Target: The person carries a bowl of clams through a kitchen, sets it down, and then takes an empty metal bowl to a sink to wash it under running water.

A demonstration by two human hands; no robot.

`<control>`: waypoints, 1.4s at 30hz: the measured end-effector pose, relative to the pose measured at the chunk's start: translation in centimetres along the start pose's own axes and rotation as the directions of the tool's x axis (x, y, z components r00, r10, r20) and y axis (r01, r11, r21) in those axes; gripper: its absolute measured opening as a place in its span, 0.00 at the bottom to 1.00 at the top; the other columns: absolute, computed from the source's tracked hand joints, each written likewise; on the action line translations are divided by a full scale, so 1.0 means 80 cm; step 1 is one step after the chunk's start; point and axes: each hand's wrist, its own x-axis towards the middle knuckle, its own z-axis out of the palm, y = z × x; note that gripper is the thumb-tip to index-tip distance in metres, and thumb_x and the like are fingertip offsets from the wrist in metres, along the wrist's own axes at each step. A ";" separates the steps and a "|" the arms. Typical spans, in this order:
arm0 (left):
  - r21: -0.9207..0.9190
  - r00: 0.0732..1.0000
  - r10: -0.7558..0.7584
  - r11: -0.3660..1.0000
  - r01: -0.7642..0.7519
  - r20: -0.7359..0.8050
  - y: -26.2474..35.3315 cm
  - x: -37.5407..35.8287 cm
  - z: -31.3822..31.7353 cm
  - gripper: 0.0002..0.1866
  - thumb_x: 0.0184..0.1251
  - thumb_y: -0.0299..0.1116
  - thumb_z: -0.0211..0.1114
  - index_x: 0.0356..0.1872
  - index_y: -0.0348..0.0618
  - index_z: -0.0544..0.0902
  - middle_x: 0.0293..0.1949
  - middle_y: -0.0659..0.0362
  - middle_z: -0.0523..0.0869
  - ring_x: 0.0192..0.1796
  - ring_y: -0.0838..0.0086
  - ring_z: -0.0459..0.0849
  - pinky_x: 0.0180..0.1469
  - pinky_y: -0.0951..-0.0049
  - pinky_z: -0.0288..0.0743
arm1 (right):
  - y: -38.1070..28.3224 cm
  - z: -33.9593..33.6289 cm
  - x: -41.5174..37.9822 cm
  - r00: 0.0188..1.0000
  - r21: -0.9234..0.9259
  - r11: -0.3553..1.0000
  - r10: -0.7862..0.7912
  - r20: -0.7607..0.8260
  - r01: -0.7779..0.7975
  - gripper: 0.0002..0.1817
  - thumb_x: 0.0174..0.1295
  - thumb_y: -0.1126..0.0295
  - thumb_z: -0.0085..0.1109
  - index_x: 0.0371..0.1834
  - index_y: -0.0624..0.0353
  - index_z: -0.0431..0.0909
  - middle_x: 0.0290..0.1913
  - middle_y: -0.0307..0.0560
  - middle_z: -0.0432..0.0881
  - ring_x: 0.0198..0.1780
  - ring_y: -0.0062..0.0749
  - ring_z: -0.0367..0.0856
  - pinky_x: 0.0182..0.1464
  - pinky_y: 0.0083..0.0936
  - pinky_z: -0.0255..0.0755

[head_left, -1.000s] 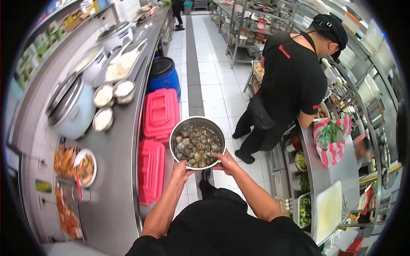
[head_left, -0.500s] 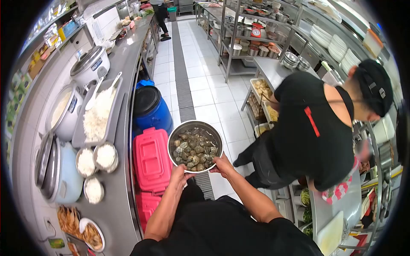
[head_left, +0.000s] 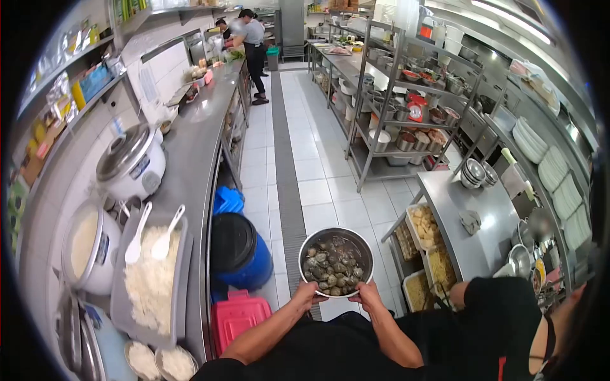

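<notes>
Between my two hands is a round metal bowl (head_left: 336, 235) of shellfish (head_left: 334, 270) with some liquid in it, held level in front of my body. My left hand (head_left: 306, 294) grips the near left side of its rim. On the near right side, my right hand (head_left: 366, 296) grips the rim. The fingers under the bowl are partly hidden. The bowl hangs over the tiled floor of the aisle.
A blue barrel (head_left: 253, 263) and a pink lidded box (head_left: 240, 315) stand left, beside a counter with a rice tray (head_left: 181, 298) and cookers. A co-worker in black (head_left: 483, 330) is close on my right by a steel table (head_left: 473, 213). A shelf rack and other people are farther ahead.
The view has tilted up and moved forward along the aisle. The bowl, still in both hands, appears lower and further right. The co-worker has shifted toward the lower right edge of view.
</notes>
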 end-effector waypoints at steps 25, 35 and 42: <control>0.018 0.980 0.062 0.998 -0.060 -0.187 0.460 0.619 0.173 0.24 0.45 0.18 0.47 0.50 0.39 0.65 0.41 0.47 0.76 0.38 0.54 0.81 0.30 0.50 0.84 | -0.396 -0.075 0.591 0.997 -0.205 0.977 0.054 -0.059 -0.065 0.27 0.62 0.53 0.52 0.61 0.57 0.66 0.50 0.44 0.77 0.38 0.29 0.79 0.37 0.23 0.72; 0.147 0.970 0.042 0.989 -0.007 -0.238 0.561 1.010 0.209 0.29 0.50 0.19 0.46 0.59 0.43 0.59 0.49 0.46 0.73 0.45 0.52 0.80 0.33 0.55 0.84 | -0.273 -0.186 0.604 0.677 0.088 0.819 0.524 -0.517 -0.567 0.13 0.63 0.59 0.49 0.43 0.55 0.74 0.28 0.39 0.77 0.22 0.24 0.77 0.21 0.20 0.70; 0.298 0.967 0.001 0.951 0.078 -0.256 0.525 1.312 0.240 0.32 0.58 0.22 0.46 0.67 0.47 0.54 0.47 0.46 0.76 0.36 0.59 0.81 0.26 0.60 0.80 | -0.352 -0.098 0.650 0.373 0.290 0.628 0.707 -0.601 -0.722 0.10 0.60 0.66 0.52 0.38 0.59 0.78 0.33 0.41 0.81 0.30 0.25 0.81 0.27 0.19 0.71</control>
